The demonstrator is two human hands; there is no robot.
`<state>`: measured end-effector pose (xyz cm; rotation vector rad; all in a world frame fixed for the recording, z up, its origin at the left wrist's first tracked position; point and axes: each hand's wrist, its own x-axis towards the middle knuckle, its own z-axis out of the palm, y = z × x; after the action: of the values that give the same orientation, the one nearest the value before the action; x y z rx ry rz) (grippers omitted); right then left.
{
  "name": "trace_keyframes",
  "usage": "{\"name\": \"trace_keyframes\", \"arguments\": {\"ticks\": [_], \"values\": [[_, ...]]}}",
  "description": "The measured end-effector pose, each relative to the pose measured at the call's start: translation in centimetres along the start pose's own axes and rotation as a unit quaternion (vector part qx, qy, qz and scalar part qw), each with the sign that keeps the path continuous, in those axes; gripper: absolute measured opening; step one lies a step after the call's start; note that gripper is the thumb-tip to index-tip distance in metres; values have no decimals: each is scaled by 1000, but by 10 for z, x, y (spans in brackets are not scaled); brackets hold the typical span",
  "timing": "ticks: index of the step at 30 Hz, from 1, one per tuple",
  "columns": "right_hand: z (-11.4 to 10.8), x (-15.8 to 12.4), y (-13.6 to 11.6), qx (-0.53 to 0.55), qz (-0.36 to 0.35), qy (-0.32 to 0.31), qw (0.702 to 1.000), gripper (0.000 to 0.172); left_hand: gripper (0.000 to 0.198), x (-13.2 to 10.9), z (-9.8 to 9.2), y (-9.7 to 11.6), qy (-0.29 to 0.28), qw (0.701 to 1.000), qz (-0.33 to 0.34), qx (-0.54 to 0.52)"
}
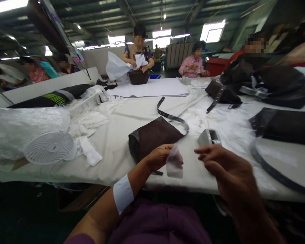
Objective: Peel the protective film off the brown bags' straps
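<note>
Left hand (159,156) pinching small pale slip (174,165) by top edge, slip hanging above counter (122,118) edge. Right hand (221,162) open, fingers loose, just beside slip, not touching; blurred, holds nothing. Brown bag (152,137) flat on counter just beyond hands, untouched, strap (173,117) curling off behind. Grey device (208,137) beside bag. Progress, by look: slip in hand, not on or in bag; more dark bags wait at right. Fan (49,147) far left. Co-workers (190,64) busy across counter.
</note>
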<state>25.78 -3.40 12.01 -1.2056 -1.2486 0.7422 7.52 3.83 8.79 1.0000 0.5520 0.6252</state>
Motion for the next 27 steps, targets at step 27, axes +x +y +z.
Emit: {"name": "trace_keyframes", "arguments": {"ticks": [27], "values": [[34, -11, 73, 197, 269, -56, 941, 28, 15, -6, 11, -58, 239, 961, 91, 105]]}}
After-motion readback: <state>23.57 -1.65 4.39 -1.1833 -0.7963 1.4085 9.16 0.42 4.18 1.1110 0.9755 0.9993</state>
